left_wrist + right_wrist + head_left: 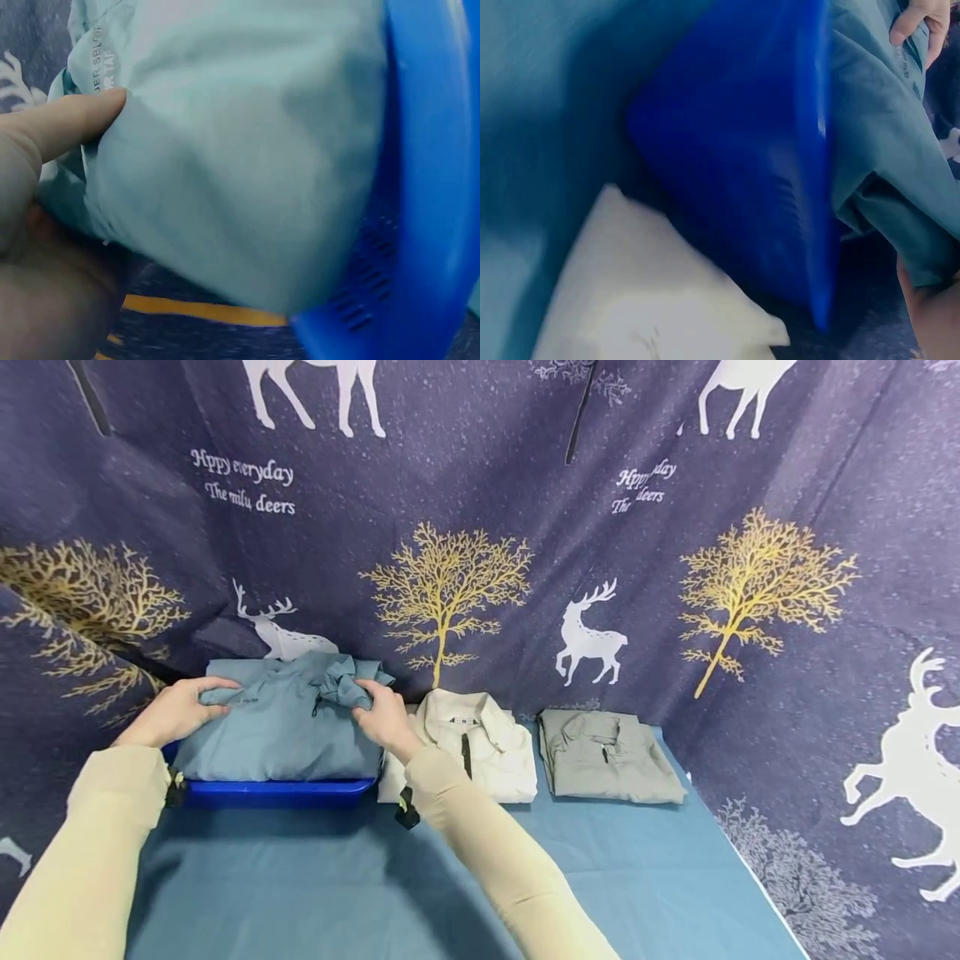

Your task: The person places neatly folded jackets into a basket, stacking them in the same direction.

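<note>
Hands, left (176, 710) and right (384, 717), clutch the teal shirt (281, 731) (arms stretched forward) over the blue basket (277, 791).

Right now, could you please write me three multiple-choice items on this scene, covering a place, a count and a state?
1. Where does the blue-grey folded garment lie?
A on the blue plastic tray
B on the cream folded shirt
C on the bare teal tablecloth

2. How many folded garments show?
A two
B three
C five

3. What are the hands doing?
A hanging idle
B both holding the garment
C lifting the tray

Answers:
1 A, the tray's rim shows under it.
2 B: blue-grey, cream, grey-green shirt.
3 B, the left hand and right hand grip its far corners.
</note>
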### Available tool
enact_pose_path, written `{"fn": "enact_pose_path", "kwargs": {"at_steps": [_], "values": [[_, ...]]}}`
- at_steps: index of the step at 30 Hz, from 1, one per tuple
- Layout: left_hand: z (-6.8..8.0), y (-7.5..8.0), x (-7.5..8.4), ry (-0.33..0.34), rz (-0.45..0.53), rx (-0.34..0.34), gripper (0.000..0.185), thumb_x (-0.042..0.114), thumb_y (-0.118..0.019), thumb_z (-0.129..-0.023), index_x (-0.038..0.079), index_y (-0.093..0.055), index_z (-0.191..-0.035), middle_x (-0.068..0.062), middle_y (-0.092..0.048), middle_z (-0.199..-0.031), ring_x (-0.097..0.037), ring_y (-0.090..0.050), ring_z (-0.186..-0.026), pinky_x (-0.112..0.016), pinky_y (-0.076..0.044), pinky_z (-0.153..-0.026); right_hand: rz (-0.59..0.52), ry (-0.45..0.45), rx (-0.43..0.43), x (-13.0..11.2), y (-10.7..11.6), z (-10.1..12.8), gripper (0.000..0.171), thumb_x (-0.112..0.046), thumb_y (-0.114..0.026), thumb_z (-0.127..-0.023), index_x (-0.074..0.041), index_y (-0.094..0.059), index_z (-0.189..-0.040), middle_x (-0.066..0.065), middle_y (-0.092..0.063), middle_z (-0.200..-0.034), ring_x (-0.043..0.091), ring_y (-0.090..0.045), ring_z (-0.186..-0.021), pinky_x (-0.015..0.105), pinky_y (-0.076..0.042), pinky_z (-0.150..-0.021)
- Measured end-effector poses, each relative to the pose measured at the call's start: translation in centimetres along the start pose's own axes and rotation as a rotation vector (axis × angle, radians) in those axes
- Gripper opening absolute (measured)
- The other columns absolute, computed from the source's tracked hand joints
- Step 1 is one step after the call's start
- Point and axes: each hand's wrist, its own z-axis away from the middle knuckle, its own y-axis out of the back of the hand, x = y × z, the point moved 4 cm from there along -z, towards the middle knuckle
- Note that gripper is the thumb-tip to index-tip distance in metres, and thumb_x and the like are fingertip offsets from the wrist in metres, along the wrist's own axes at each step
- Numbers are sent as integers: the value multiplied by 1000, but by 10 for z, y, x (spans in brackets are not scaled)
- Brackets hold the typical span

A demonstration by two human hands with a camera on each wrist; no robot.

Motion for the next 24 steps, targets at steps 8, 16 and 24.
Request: {"fn": "enact_pose_path", "kwargs": {"at_steps": [8,16,24], "values": [[2,-26,-19,-7,-62,48,42,10,-65,-91,-3,-56,-131,-41,-40,-135,-61,-39,-118,-68,-35,-91,88,-16,17,5,-29,8,48,-8,-66,-85,-20,-63,-132,-1,-66,-123,20,-62,-111,23,-48,-90],[-1,-53,-30,-38,-113,66,37,4,-69,-86,-5,-61,-122,-38,-50,-127,-59,-42,-116,-67,-36,-92,194,-72,-41,4,-49,10,51,-6,-65,-85,-21,-62,-133,1,-67,-121,18,-62,-111,25,-49,-88],[-4,-62,-36,12,-133,16,38,0,-64,-86,-10,-57,-122,-41,-49,-124,-62,-42,-113,-67,-37,-92,347,-117,-150,-1,-55,3,49,-11,-68,-88,-22,-59,-135,1,-66,-121,18,-65,-102,27,-53,-80]]}}
